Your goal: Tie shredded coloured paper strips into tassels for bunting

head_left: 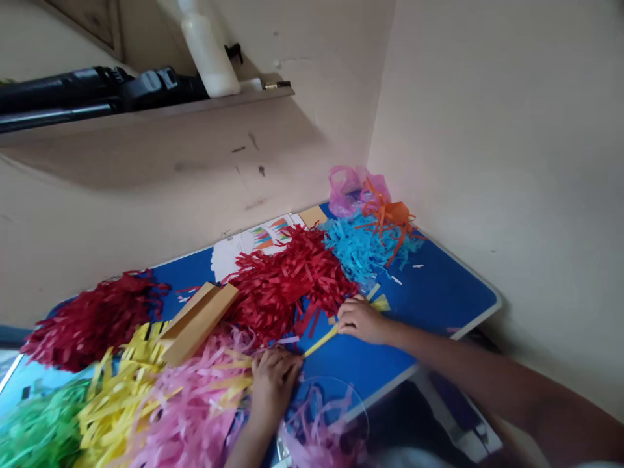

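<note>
A narrow yellow paper strip (320,342), twisted thin, runs taut between my two hands just above the blue table. My left hand (273,376) is closed on its lower left end, beside a pile of pink paper fringe (190,409). Farther up, my right hand (363,318) pinches the other end, and a flared yellow tip shows past the fingers. Right behind the strip lies a heap of red paper fringe (292,279). A loose tuft of pinkish-purple strips (322,429) sits near the table's front edge, below my left hand.
Across the blue table (439,286) lie yellow fringe (117,390), green fringe (43,422), dark red fringe (97,318), blue fringe (361,244), orange strips (394,218), a pink plastic bag (346,188) and folded brown card (199,325). A shelf (160,110) holds a white bottle (209,55).
</note>
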`<state>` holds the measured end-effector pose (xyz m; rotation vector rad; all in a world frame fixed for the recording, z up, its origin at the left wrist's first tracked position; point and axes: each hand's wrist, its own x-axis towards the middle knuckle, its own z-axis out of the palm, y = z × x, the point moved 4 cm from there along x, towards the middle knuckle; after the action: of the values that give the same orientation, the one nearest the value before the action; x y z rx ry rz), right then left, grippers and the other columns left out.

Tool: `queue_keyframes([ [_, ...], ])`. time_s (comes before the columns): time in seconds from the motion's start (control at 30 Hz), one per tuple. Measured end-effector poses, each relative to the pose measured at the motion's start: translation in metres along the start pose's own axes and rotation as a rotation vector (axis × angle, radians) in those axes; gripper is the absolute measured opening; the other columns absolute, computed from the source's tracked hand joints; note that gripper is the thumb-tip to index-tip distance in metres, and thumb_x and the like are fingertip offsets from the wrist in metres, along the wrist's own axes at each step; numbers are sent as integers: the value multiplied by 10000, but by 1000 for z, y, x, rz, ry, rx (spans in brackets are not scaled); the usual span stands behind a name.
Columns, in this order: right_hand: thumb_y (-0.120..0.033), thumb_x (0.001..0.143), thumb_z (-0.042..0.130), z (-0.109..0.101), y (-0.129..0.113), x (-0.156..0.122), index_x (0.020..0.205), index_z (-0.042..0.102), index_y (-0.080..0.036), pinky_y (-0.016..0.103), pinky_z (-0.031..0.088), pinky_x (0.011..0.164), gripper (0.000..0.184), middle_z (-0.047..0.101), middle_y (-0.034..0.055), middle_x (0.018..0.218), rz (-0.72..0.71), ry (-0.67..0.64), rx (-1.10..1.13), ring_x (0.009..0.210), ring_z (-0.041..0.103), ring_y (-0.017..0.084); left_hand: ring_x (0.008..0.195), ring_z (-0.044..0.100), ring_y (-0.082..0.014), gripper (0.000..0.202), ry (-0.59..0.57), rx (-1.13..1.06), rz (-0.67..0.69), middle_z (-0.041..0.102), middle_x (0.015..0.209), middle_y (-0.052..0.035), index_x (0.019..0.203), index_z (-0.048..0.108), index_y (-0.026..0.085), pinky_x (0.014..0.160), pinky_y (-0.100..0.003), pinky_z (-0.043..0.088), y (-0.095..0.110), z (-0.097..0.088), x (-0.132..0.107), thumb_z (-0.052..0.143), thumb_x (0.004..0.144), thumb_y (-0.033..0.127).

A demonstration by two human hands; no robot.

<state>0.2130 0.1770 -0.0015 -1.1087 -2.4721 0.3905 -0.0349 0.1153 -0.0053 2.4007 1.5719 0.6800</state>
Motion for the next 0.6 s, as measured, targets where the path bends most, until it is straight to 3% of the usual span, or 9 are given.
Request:
queue_keyframes([
  [0.17, -294, 815, 753, -2, -3, 6, 757, 737, -226, 321, 320, 803, 91, 720, 1, 864, 91, -41, 31, 829, 607, 161, 874, 636, -248, 256, -40, -3, -98, 741, 868, -18, 838, 737, 281, 804, -411, 340, 4, 1, 5, 549, 913, 437],
  [0.37, -261, 809, 711, -5, -9, 19, 694, 688, -201, 336, 291, 772, 131, 697, 9, 803, 142, -109, -24, 795, 575, 182, 889, 609, -261, 179, -143, 176, -184, 726, 841, -33, 777, 706, 242, 818, -432, 335, 25, -12, 22, 589, 880, 329],
  [0.43, -270, 810, 701, -7, -13, 23, 753, 691, -205, 353, 282, 787, 87, 696, 17, 826, 115, -127, -52, 822, 562, 195, 919, 595, -262, 134, -145, 206, -127, 727, 899, -34, 886, 715, 262, 859, -453, 324, 31, -14, 24, 582, 879, 273],
  [0.53, -224, 866, 622, -11, -23, 23, 814, 695, -225, 381, 270, 814, 90, 701, 21, 882, 20, -164, -90, 899, 540, 210, 957, 575, -264, 312, -127, 240, 58, 728, 966, -16, 1072, 692, 339, 919, -496, 294, 42, -14, 23, 554, 869, 144],
  [0.6, -208, 890, 577, -12, -30, 21, 827, 689, -216, 404, 269, 831, 129, 700, 32, 907, -65, -183, -126, 934, 522, 220, 949, 575, -271, 348, -101, 244, 131, 726, 959, -21, 1079, 692, 322, 928, -516, 292, 47, -12, 22, 558, 846, 102],
])
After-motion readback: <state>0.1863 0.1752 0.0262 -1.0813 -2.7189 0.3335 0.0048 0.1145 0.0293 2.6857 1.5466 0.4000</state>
